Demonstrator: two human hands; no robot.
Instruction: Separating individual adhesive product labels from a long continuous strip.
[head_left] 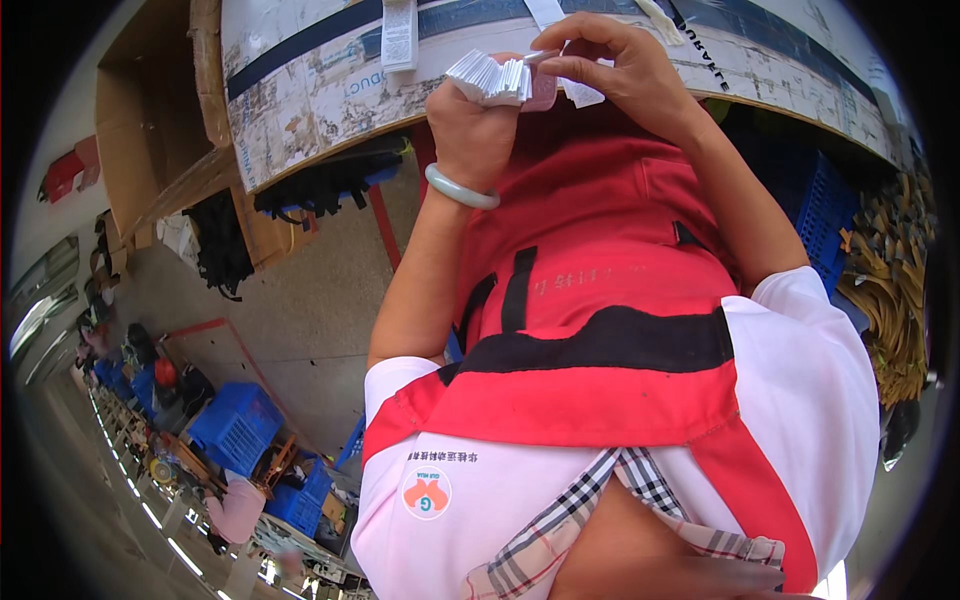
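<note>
And here's the stack of white slips point(490, 80), fanned out at the top, right at the near edge of the worktable point(310, 130)! The left hand point(470, 138) has it, fingers wrapped firmly around the lower part, a pale bangle point(462, 188) at the wrist. Over comes the right hand's point(632, 80) reach, thumb and forefinger close together just beside the stack's right end; whether they pinch a slip, I cannot tell. A small pinkish piece point(543, 93) shows below those fingertips, and a loose white slip point(582, 94) sits under the right hand.

Out on the tabletop, a white label strip point(399, 38) lies beyond the left hand, dark tape crossing the white cardboard surface. Below, a red apron point(600, 220) fills the middle! Black straps point(330, 188) hang under the table's left side, an open cardboard box point(150, 110) stands further left, and a blue crate point(828, 220) waits at right.
</note>
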